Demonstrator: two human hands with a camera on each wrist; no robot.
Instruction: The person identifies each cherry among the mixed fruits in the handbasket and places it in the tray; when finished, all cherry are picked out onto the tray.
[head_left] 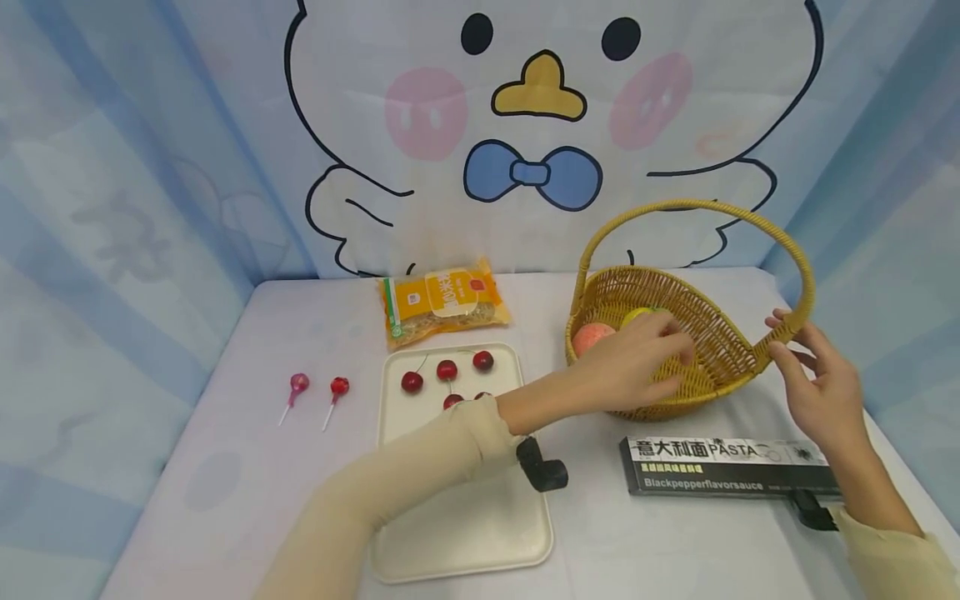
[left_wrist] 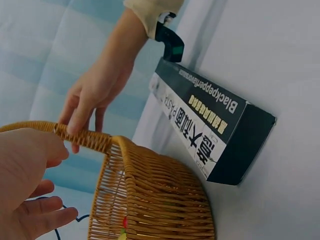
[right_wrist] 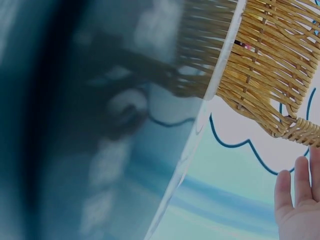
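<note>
head view: the left hand [head_left: 633,358] reaches into the tilted wicker basket [head_left: 705,333], its fingers bent over a yellow-green fruit [head_left: 637,315]; whether it grips the fruit cannot be told. a peach [head_left: 592,337] lies just beside it in the basket. the right hand [head_left: 813,383] holds the basket where the handle [head_left: 795,250] meets the rim, thumb and fingers pinched on it. the basket stands on the worktop [head_left: 262,467] at the right, tipped toward the person. a black pasta box [head_left: 727,467] lies flat near the front of the basket, under the right forearm. a white tray [head_left: 480,517] sits left of the basket with cherries [head_left: 447,369] on its far end; the left sleeve crosses it. two lollipops [head_left: 315,392] lie to the left of the tray, and an orange packet [head_left: 442,304] lies behind it.

left wrist view: the left hand [left_wrist: 30,185] is close at the lower left, fingers loosely curled, nothing plainly held. the right hand [left_wrist: 92,100] has a finger pressed on the woven handle [left_wrist: 85,137] of the basket [left_wrist: 155,200]. the pasta box [left_wrist: 210,125] lies just beside the basket.

right wrist view: the basket [right_wrist: 270,70] fills the upper right from below. fingertips of the right hand [right_wrist: 297,200] show at the lower right, straight, near the rim. the left half is blurred.
</note>
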